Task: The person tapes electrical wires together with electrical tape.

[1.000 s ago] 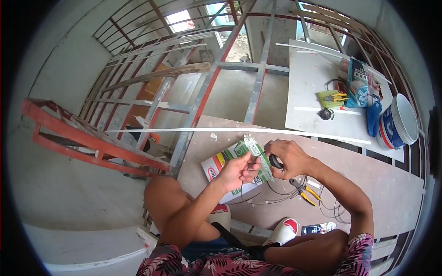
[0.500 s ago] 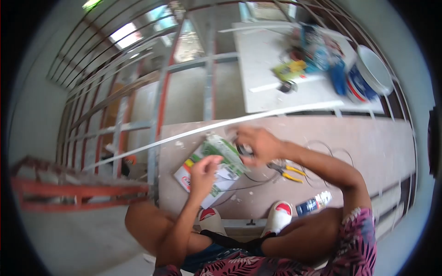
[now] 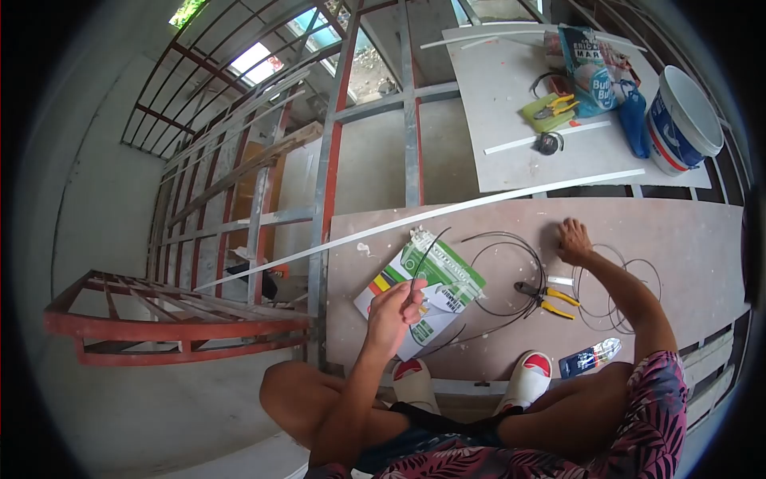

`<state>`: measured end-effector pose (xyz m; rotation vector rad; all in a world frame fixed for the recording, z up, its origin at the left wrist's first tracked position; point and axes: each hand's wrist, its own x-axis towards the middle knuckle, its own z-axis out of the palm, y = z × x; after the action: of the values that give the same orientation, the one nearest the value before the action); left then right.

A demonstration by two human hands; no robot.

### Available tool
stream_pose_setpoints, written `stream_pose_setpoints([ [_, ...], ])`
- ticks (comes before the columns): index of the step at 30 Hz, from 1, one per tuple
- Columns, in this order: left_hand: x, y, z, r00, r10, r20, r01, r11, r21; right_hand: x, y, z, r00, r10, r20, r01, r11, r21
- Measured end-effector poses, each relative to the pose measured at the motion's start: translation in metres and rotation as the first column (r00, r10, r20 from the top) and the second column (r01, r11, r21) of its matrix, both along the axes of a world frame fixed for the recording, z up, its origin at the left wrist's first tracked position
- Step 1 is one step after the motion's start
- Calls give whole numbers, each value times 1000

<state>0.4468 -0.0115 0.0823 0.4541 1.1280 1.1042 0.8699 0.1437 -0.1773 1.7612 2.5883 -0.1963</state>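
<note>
My left hand point(image 3: 391, 318) is closed in a pinch around a short piece of thin black wire point(image 3: 431, 249), which sticks up and curves to the right. Below it lies a green and white printed packet point(image 3: 435, 279) on the board. Farther right, my right hand point(image 3: 574, 242) rests on the board, its fingers bent and apart; any small thing under the fingertips is hidden. Between the hands lie a loop of black wire point(image 3: 477, 257) and yellow-handled pliers point(image 3: 550, 299), with a small white piece point(image 3: 561, 281) beside them. Another coil of thin wire point(image 3: 614, 307) lies beside my right forearm.
A long white strip point(image 3: 447, 209) crosses the brown board point(image 3: 686, 239). A blue and white tube point(image 3: 590, 358) lies near my right knee. Farther off, a white panel point(image 3: 495, 172) bears a bucket point(image 3: 682, 120), a bag and more pliers. Open metal framing point(image 3: 327, 176) stands left.
My right hand has moved away from my left, rightward onto the board; the dark thing it held is no longer in it. The wire in my left hand now shows clearly. The view has shifted.
</note>
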Motion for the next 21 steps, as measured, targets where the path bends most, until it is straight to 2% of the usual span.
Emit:
stream_pose_setpoints([
  [2,-1,0,0,1000,5,24,-5,1000,-20,-25,8,32,973,35,-227,-5,991,132],
  [3,0,0,-1,998,7,57,-5,1000,-28,-35,6,41,974,25,-226,2,993,120],
  [5,0,0,-4,998,-6,68,9,999,-42,-54,-1,57,897,173,-408,-116,980,161],
  [7,-1,2,-5,998,-15,61,17,999,-33,-71,-18,65,826,280,-489,-313,950,15],
  [9,1,4,-3,999,-21,41,23,999,-46,-86,-48,65,726,271,-632,-467,869,-163],
  [11,1,6,-2,998,-23,58,25,999,-36,-92,-71,47,662,491,-566,-678,715,-173],
  [12,-1,7,-2,998,-30,60,32,999,-39,-95,-79,44,667,485,-566,-672,719,-177],
  [14,-3,8,-5,1000,16,-2,-16,998,-56,-87,-101,36,673,677,-298,-738,640,-213],
  [15,-5,9,-9,997,56,-47,-60,994,-92,-82,-109,38,697,654,-294,-716,653,-245],
  [17,-13,10,-23,987,58,-149,-60,998,-9,-74,-110,45,642,762,-84,-745,595,-301],
  [18,-15,11,-28,990,47,-130,-50,999,-18,-66,-114,41,652,755,-77,-733,600,-320],
  [20,-19,12,-35,928,167,-333,-167,986,27,-59,-117,32,548,837,6,-799,525,-292],
  [21,-21,11,-37,929,169,-329,-172,985,22,-59,-119,36,544,839,5,-800,520,-298],
])
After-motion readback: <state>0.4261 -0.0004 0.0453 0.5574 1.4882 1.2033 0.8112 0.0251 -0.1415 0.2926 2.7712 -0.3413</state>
